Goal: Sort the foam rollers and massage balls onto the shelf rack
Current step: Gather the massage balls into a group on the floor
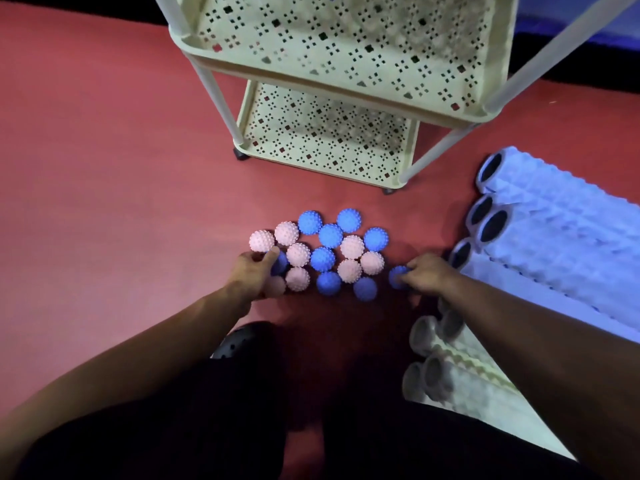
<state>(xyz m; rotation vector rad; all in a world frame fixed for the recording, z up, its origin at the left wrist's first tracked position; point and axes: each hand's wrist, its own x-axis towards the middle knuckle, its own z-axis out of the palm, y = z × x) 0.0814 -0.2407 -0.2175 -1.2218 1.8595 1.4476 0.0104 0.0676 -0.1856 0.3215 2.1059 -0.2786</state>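
Left hand [254, 271] curls round a blue ball [280, 263] at the left edge of the spiky massage balls [330, 251] clustered on the red floor [104, 168]; right hand [427, 273] pinches another blue ball [398, 276] at the right edge. Balls look light, rubbery and grippy, so a fingertip wrap round the middle should hold. Foam rollers [554, 237] lie right; shelf rack [346, 57] stands beyond, unloaded.

No readable text, label or number shows anywhere (only patterned perforations).
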